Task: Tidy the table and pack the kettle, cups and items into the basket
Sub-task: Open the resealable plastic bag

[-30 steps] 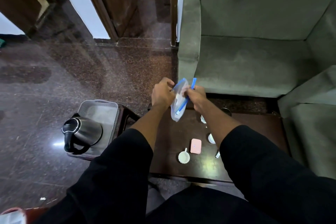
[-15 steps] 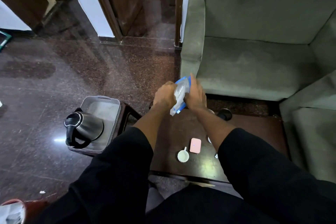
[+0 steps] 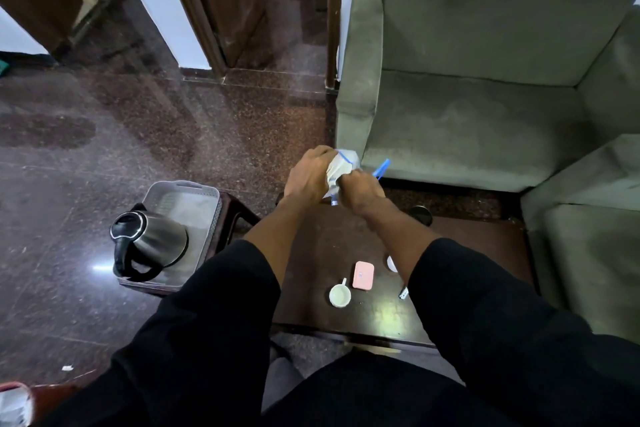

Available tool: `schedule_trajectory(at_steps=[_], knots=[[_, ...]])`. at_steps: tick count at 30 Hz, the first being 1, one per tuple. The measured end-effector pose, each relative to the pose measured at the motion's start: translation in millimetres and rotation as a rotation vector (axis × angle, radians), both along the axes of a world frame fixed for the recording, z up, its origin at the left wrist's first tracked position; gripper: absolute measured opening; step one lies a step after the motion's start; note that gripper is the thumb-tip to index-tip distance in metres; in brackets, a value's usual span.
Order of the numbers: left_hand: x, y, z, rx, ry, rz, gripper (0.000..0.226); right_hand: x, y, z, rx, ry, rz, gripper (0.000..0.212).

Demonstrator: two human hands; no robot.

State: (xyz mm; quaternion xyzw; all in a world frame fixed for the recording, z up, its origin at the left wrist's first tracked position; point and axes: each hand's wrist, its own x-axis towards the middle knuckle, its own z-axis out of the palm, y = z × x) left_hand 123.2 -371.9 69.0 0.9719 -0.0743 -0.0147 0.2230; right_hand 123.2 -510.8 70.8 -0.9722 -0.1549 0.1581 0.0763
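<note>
Beside the dark brown table [image 3: 478,239], the sofa [image 3: 478,87] is olive green; on the table a white cup [image 3: 339,295], a pink case [image 3: 363,275]; left of the table, a grey basket [image 3: 187,199], a steel-and-black kettle [image 3: 149,243].

Shiny steel kettle [image 3: 157,236], grey plastic basket [image 3: 207,194], glossy wooden table [image 3: 322,243], matt cloth sofa [image 3: 485,114].

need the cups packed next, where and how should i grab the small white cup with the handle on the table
Pinch the white cup across its round rim, coming straight down from above. It stands upright with its mouth open to the camera, and its short handle points away toward the sofa and looks too small to hook. The pink case sits close on its right, so approach from the left.
</note>
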Motion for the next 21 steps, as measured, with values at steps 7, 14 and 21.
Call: schedule_trajectory(at_steps=[7,14,21], knots=[[-13,-5,-5,0.087,-0.005,-0.117,0.053,0,6,-3,0.032,0.111,-0.075,0.031],[-14,-4,3,-0.041,-0.107,-0.094,0.031,5,5,-5,0.019,0.114,-0.092,0.031],[-6,-8,4,-0.304,-0.042,0.063,0.047,4,14,-11,0.050,0.072,-0.040,0.045]])
